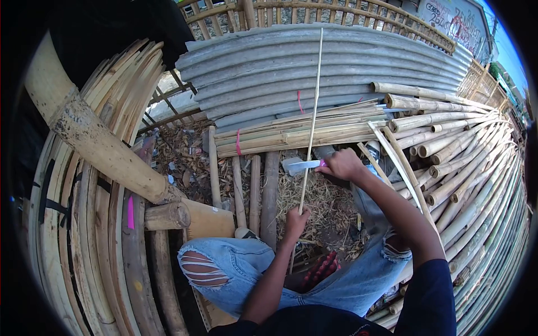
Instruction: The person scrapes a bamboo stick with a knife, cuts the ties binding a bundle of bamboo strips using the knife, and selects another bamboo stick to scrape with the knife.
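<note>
A long thin bamboo strip (315, 112) stands nearly upright in front of me, running from between my knees up across the corrugated sheet. Low on the strip, my left hand (296, 223) is closed round it. Higher up and to the right, my right hand (343, 164) grips a knife with a pink handle. Its pale blade (304, 165) points left and crosses the strip. Whether the edge touches the strip I cannot tell. Both hands are above the ground between my legs.
Bundled split bamboo (263, 134) lies ahead, tied with pink string, before a corrugated metal sheet (252, 67). Bamboo poles (443, 151) are stacked at the right. Split bamboo (84, 241) and a thick slanting pole (112, 157) are at the left. Shavings (330, 207) cover the ground.
</note>
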Action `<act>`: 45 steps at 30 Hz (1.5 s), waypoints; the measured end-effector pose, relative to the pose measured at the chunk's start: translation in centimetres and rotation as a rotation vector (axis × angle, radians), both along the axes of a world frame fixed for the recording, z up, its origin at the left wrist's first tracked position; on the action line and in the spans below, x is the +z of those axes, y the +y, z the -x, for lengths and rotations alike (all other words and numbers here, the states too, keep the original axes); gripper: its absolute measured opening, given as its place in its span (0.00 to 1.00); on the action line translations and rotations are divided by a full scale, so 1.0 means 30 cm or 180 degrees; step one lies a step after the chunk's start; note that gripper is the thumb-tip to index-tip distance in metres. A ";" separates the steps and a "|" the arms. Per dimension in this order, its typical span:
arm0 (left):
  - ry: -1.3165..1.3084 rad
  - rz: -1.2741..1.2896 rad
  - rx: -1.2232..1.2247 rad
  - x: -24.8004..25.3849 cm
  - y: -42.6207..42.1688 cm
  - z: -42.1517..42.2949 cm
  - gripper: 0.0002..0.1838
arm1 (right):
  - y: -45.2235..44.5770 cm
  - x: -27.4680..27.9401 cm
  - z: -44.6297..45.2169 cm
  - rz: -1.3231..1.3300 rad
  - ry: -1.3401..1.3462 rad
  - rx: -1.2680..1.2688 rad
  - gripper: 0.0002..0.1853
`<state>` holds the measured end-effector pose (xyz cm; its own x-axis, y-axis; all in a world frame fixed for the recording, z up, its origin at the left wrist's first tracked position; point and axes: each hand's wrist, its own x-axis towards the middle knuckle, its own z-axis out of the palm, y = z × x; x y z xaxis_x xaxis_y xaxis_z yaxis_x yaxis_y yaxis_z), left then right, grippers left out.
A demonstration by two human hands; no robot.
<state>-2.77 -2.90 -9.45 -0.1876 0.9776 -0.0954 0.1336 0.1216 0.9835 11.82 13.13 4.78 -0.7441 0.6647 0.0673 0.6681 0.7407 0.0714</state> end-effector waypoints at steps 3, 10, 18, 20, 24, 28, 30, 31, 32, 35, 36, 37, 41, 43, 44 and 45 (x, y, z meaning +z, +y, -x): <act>0.0161 -0.0024 0.0028 -0.008 -0.001 -0.028 0.05 | 0.077 0.029 -0.049 -0.0189 0.0737 -0.1017 0.32; -0.0129 0.0059 -0.0052 -0.017 -0.006 -0.037 0.04 | -0.122 -0.071 -0.048 0.0607 -0.0465 0.0547 0.32; -0.0334 -0.0047 -0.0032 -0.065 0.012 -0.018 0.04 | -0.045 -0.060 -0.037 0.0115 0.0379 -0.0205 0.31; -0.0283 -0.0229 -0.0024 -0.075 0.034 -0.014 0.04 | -0.101 -0.093 -0.020 0.0343 0.0048 0.0135 0.30; -0.0335 0.0170 -0.0064 -0.101 0.003 -0.001 0.04 | -0.089 -0.113 0.000 0.0380 0.0151 -0.0057 0.30; -0.0276 -0.0203 -0.0007 -0.054 0.008 -0.013 0.04 | -0.042 -0.043 -0.005 -0.0067 0.0180 -0.0292 0.31; -0.0268 0.0212 -0.0097 -0.051 0.004 -0.007 0.04 | -0.091 -0.058 0.009 0.0017 0.0109 -0.0257 0.31; -0.0353 0.0429 -0.0096 -0.051 0.004 -0.007 0.04 | -0.112 -0.088 0.007 0.0149 -0.0138 0.0314 0.31; -0.0356 0.0433 -0.0102 -0.051 0.003 -0.014 0.04 | -0.105 -0.107 -0.001 0.0153 -0.0141 0.0308 0.31; -0.0149 -0.0002 -0.0088 -0.058 -0.031 -0.018 0.04 | -0.040 -0.116 -0.019 -0.0030 0.0223 -0.0055 0.31; -0.0181 0.0152 -0.0118 -0.057 -0.035 -0.025 0.04 | 0.023 -0.048 -0.038 -0.0060 -0.0308 0.0156 0.31; -0.0225 0.0300 -0.0147 -0.053 -0.038 -0.038 0.04 | 0.012 -0.068 -0.049 -0.0045 -0.0175 -0.0001 0.31; -0.0385 0.0429 -0.0183 -0.050 -0.017 -0.043 0.05 | -0.101 -0.114 -0.030 0.0251 -0.0126 -0.0050 0.31; -0.0465 0.0381 -0.0198 -0.064 -0.025 -0.044 0.05 | -0.150 -0.135 -0.030 0.0521 -0.0656 0.0571 0.31; -0.0445 0.0392 -0.0193 -0.082 -0.023 -0.042 0.05 | -0.150 -0.155 -0.034 0.0564 -0.0694 0.0763 0.31; -0.0342 0.0111 -0.0140 -0.125 -0.030 -0.041 0.05 | -0.091 -0.119 -0.038 0.0234 -0.0272 0.0169 0.31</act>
<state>-1.55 -3.79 -13.20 -0.1315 0.9804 -0.1467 0.0337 0.1524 0.9878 12.96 10.38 1.21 -0.7794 0.6249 -0.0452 0.6215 0.7802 0.0706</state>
